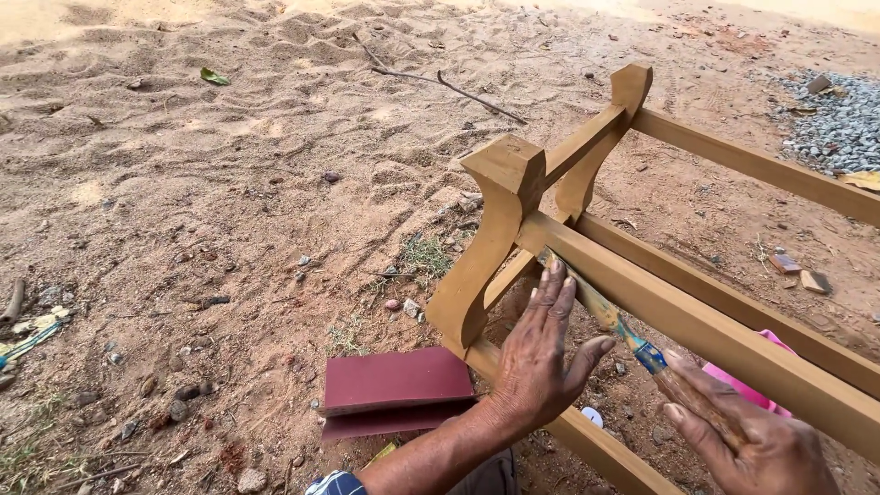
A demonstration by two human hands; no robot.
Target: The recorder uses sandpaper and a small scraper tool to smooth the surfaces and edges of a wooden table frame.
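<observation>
Brush bristles are meeting the upper rail [678, 298] of the wooden frame [513, 197] just behind its near curved leg [477, 266], and that contact is what we are working around. We are holding the paintbrush [610, 316] in our right hand [742, 440], the grip closed around the handle, fingers wrapped tight. The brush's long axis is running up and to the left from that grip, almost along the rail itself, bristle end farthest from us. Our left hand [541, 362] is lying flat and open against the same rail, holding nothing, fingers spread just beside the bristles; it is the nearer hand to the brush tip. The frame is lying on its side on the sandy ground [183, 202], rails stretching away to the right. Folded maroon sandpaper sheets [394, 390] are resting on the sand beside the leg's lower end. Something pink [747, 390] is showing under the rails. Open sand is lying to the left.
</observation>
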